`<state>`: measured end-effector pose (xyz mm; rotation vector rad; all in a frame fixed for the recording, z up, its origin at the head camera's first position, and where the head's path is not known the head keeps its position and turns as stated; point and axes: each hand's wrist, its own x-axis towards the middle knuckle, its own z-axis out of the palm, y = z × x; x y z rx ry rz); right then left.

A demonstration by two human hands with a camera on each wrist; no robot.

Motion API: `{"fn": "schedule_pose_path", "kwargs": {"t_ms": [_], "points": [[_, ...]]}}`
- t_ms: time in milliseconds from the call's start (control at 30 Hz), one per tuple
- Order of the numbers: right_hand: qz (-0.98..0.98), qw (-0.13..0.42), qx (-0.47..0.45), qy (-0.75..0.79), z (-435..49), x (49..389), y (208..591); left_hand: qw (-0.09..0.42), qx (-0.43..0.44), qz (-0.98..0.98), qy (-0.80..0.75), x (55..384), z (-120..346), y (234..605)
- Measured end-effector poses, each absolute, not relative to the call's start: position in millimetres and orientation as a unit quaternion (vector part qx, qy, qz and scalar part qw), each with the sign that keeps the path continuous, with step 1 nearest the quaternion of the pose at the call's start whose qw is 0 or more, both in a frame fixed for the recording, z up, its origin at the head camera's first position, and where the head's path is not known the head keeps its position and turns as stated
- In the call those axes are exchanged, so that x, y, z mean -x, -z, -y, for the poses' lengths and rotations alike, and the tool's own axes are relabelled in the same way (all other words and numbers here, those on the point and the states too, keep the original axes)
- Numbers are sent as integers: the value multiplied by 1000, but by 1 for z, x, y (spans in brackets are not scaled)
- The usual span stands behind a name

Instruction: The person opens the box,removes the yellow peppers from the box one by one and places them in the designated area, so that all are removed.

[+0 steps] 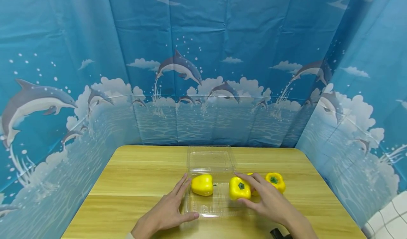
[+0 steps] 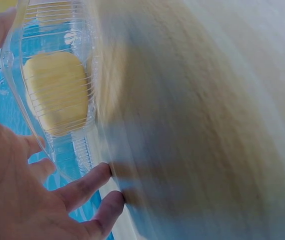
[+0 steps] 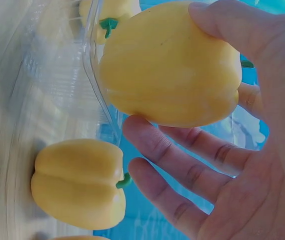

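Note:
A clear plastic clamshell container (image 1: 222, 203) lies opened out on the table, its lid (image 1: 210, 160) folded back. One yellow bell pepper (image 1: 201, 185) rests on its side in the left part of the base. My left hand (image 1: 167, 208) is spread at the container's left side, thumb toward the front corner and fingers fairly straight. Between the thumb and fingers of my right hand (image 1: 270, 198) is another yellow bell pepper (image 3: 167, 65), held over the container's right side. Beyond the container's right edge sits a yellow bell pepper (image 1: 276, 181); one more (image 1: 254, 192) is partly hidden behind my right hand.
The wooden table (image 1: 143, 172) backs onto a blue dolphin-print curtain (image 1: 203, 122), which also encloses both sides. A black object (image 1: 277, 233) shows near my right forearm at the front edge.

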<state>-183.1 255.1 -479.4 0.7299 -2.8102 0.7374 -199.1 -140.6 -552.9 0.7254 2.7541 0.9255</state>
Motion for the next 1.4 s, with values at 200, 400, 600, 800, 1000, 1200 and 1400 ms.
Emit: {"fn": "schedule_pose_path", "kwargs": {"t_ms": [200, 400, 600, 800, 1000, 1200, 1400], "points": [[938, 76, -233, -245, -258, 180, 478, 73, -240, -919, -305, 199, 140, 551], [936, 85, -230, -251, -261, 178, 478, 80, -236, -919, -305, 198, 140, 551], [935, 89, -230, -256, -265, 177, 479, 76, -239, -920, -301, 199, 140, 551], [935, 99, -230, -250, -269, 175, 478, 75, -242, -919, -303, 199, 140, 551], [936, 99, -225, -251, -275, 174, 479, 77, -244, -919, -301, 200, 141, 548], [933, 100, -224, -264, -281, 172, 480, 86, -242, -918, -304, 200, 143, 546], [937, 97, -216, -258, -288, 170, 477, 92, -243, -916, -305, 200, 141, 544]]}}
